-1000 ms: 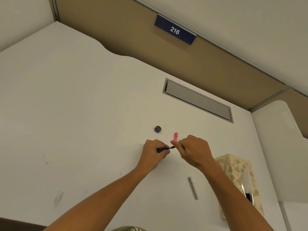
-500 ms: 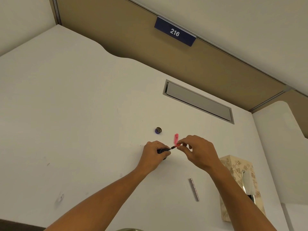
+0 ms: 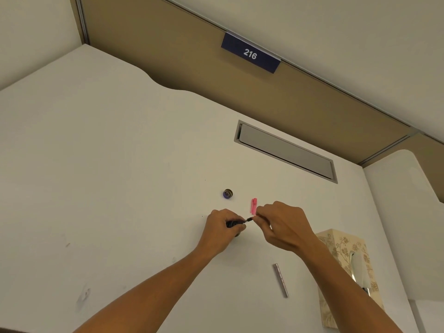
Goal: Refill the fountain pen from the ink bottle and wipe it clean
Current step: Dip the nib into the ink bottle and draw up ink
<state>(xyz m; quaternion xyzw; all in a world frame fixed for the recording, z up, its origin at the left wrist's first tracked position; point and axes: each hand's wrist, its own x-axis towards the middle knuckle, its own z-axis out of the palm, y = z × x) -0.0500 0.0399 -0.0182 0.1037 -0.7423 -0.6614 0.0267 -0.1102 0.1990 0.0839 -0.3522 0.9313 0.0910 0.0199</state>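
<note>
My left hand (image 3: 219,233) clamps dark pen section (image 3: 236,223) over ink bottle, mostly hidden beneath grip; keeps nib aimed down. Right hand (image 3: 282,227) pinches converter end (image 3: 249,219), likely twisting to draw ink. Silver barrel (image 3: 280,280) parked on tabletop (image 3: 120,188) nearer me.

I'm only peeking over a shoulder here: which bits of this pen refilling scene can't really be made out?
Head view, the only view:
- Ink bottle: almost wholly hidden under the left hand.
- Pen part: mostly wrapped by both hands; the right hand covers its far end.
- Pink piece: too small to identify.
- Small round cap: too small to read.
- Tissue box: partly behind the right forearm.
</note>
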